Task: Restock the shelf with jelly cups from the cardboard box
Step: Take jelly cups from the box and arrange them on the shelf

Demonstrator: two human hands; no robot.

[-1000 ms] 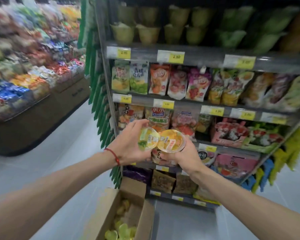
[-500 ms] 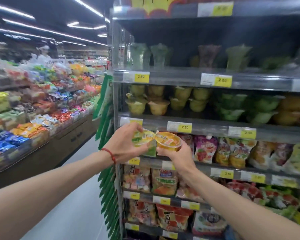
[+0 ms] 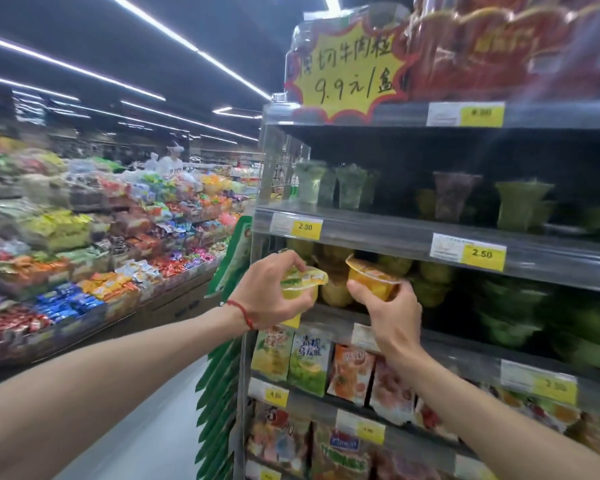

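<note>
Curled fingers of my left hand (image 3: 269,294) wrap the yellow-green jelly cup (image 3: 302,284): thumb underneath, fingertips hooked over the far rim, lid tilted toward me. A red string bracelet (image 3: 242,311) sits on that wrist. The cup hangs in the air at the left end of the shelf (image 3: 329,315), just in front of its edge and not resting on it (the price strip under my knuckles is mostly hidden).

Between my two hands I can see the stocked yellow cups (image 3: 335,292), piled at the front of that same level, close behind both cups I carry.

Further right, the orange jelly cup (image 3: 373,280) sits tipped in my right hand (image 3: 394,315), its foil lid slanting up to the left. My thumb presses its near wall and my fingers curl round the right side from below, so the cup stands above the palm. It too is off the shelf, level with the stocked row and almost touching it.

Past my right hand the row runs on into blurred green cups (image 3: 510,306), and fruit pouches (image 3: 309,358) hang on the level below.
</note>
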